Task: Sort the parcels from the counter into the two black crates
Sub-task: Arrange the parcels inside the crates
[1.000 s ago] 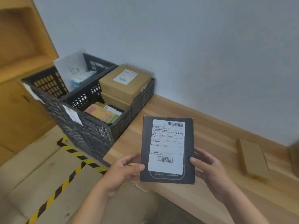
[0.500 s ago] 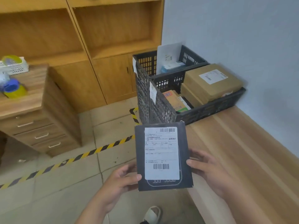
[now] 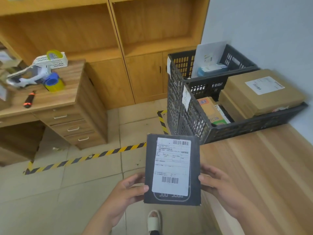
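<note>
Two black crates point(image 3: 237, 128) stand ahead and rightward past the bench point(image 3: 254, 167) end, nearer our right hand point(image 3: 220, 189). We hold the parcel point(image 3: 194, 167) upright between both hands, the right pinching its right edge and our left hand point(image 3: 125, 192) its left. Its label point(image 3: 171, 165) faces us but seems too blurred to read.

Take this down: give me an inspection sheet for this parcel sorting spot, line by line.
Surface: wooden counter, crates at its far end.
Job's things: dark parcel, label facing the camera; near crate holds a brown box and smaller packs; far crate holds a white envelope.
Clutter: white basket and black-orange tool on side desk.
Hands: left hand and right hand hold the parcel's side edges.
Cables: nothing seen.
Surroundings: wooden cabinets, striped floor tape.
</note>
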